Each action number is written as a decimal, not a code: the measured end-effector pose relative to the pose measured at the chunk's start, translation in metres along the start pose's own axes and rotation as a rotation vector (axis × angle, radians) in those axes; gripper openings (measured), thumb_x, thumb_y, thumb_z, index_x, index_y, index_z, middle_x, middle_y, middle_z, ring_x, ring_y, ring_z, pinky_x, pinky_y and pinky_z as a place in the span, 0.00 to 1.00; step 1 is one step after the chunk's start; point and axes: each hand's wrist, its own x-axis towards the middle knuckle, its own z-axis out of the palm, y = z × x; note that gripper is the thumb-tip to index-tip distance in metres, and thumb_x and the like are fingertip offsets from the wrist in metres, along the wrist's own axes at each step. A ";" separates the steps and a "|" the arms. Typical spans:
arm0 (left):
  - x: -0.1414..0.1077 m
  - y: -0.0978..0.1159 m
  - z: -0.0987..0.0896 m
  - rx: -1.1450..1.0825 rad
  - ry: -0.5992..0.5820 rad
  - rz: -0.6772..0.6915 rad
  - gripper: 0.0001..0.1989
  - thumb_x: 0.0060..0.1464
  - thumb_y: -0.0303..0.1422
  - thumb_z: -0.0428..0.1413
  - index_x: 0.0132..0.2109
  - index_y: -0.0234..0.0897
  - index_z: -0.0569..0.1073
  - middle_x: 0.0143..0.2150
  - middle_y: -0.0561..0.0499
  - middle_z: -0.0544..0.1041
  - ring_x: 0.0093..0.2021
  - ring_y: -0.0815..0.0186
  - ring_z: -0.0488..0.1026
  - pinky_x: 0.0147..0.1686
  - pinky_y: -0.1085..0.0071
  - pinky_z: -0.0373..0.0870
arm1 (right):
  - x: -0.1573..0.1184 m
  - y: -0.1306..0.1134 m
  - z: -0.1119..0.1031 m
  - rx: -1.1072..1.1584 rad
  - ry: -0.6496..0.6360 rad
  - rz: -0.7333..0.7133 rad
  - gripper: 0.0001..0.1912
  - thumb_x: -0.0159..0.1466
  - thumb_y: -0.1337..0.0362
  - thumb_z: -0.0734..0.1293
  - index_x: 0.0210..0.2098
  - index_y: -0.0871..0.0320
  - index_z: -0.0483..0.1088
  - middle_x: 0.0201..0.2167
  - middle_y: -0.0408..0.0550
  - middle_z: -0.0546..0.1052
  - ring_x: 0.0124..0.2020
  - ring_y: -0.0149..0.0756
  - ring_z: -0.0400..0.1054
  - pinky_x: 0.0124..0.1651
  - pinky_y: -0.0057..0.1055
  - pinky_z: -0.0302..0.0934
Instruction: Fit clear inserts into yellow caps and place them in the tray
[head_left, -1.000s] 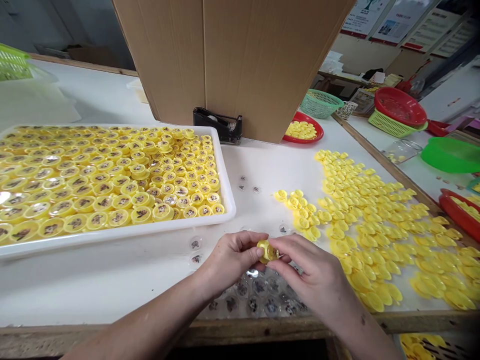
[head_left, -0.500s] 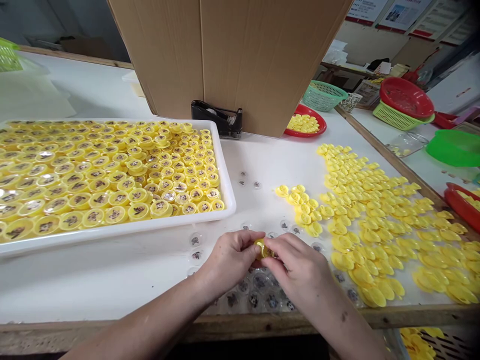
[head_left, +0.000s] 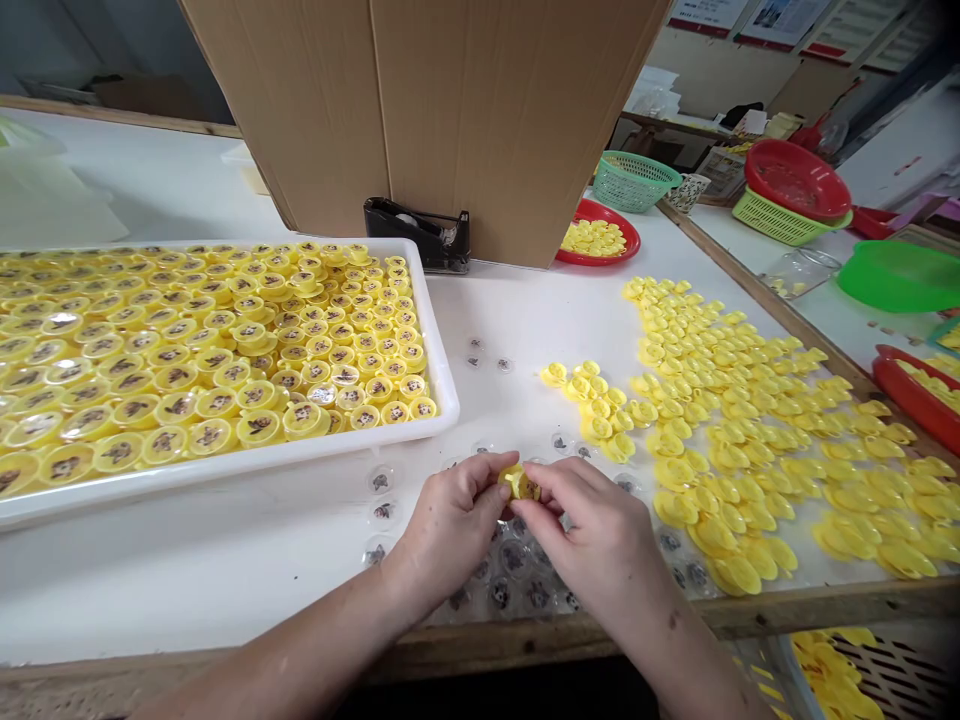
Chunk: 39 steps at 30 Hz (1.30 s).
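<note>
Both hands meet over the front of the table on one small round yellow plastic piece [head_left: 517, 484]. The thumb and fingers of my left hand [head_left: 457, 510] pinch its left side. My right hand [head_left: 592, 520] grips its right side the same way, so fingertips cover part of it. Under and around the hands lie several clear round discs [head_left: 512, 556] with small animal pictures. To the right spread many loose yellow cup-shaped pieces [head_left: 720, 420]. At left, a white tray [head_left: 442, 400] holds rows of yellow pieces [head_left: 210, 436] topped with picture discs.
A tall cardboard box [head_left: 450, 120] stands at the back, with a black tape dispenser [head_left: 417, 234] before it. Behind are a red plate [head_left: 630, 240] of yellow pieces and a green basket [head_left: 637, 182]. A wooden edge [head_left: 525, 640] runs along the table's front.
The view has shifted slightly, so the tray and box sit further left. Both hands still hold the yellow piece, which now shows more of its side between the fingertips.
</note>
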 end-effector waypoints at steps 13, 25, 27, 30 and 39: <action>0.006 0.009 -0.006 -0.358 -0.147 -0.091 0.24 0.46 0.37 0.63 0.47 0.32 0.64 0.36 0.47 0.76 0.34 0.67 0.72 0.33 0.71 0.67 | -0.004 0.009 0.006 0.294 -0.007 0.174 0.12 0.55 0.71 0.70 0.39 0.56 0.70 0.32 0.44 0.72 0.28 0.31 0.67 0.32 0.29 0.66; 0.000 0.012 -0.008 0.171 -0.061 0.254 0.11 0.55 0.35 0.57 0.44 0.36 0.71 0.40 0.48 0.76 0.38 0.66 0.73 0.37 0.71 0.69 | -0.015 0.018 0.011 0.942 -0.063 0.550 0.08 0.58 0.64 0.69 0.37 0.56 0.68 0.31 0.43 0.75 0.31 0.31 0.69 0.32 0.27 0.66; -0.001 0.014 -0.009 0.347 -0.020 0.331 0.10 0.56 0.35 0.56 0.44 0.36 0.72 0.38 0.49 0.77 0.36 0.66 0.73 0.36 0.72 0.69 | -0.016 0.016 0.013 0.956 -0.025 0.547 0.09 0.57 0.64 0.70 0.37 0.56 0.68 0.31 0.43 0.75 0.31 0.31 0.69 0.32 0.27 0.66; -0.004 0.016 -0.011 0.503 0.020 0.412 0.08 0.56 0.32 0.55 0.43 0.35 0.71 0.37 0.48 0.77 0.34 0.67 0.73 0.34 0.72 0.68 | -0.017 0.014 0.016 0.994 0.004 0.534 0.08 0.57 0.65 0.70 0.36 0.57 0.69 0.30 0.43 0.76 0.30 0.31 0.70 0.33 0.27 0.66; 0.000 0.021 -0.012 0.250 -0.086 0.196 0.12 0.55 0.38 0.55 0.39 0.32 0.72 0.32 0.49 0.76 0.31 0.67 0.71 0.31 0.73 0.65 | -0.013 0.015 0.021 1.176 -0.008 0.671 0.11 0.53 0.61 0.74 0.33 0.58 0.72 0.27 0.42 0.75 0.26 0.30 0.67 0.30 0.28 0.64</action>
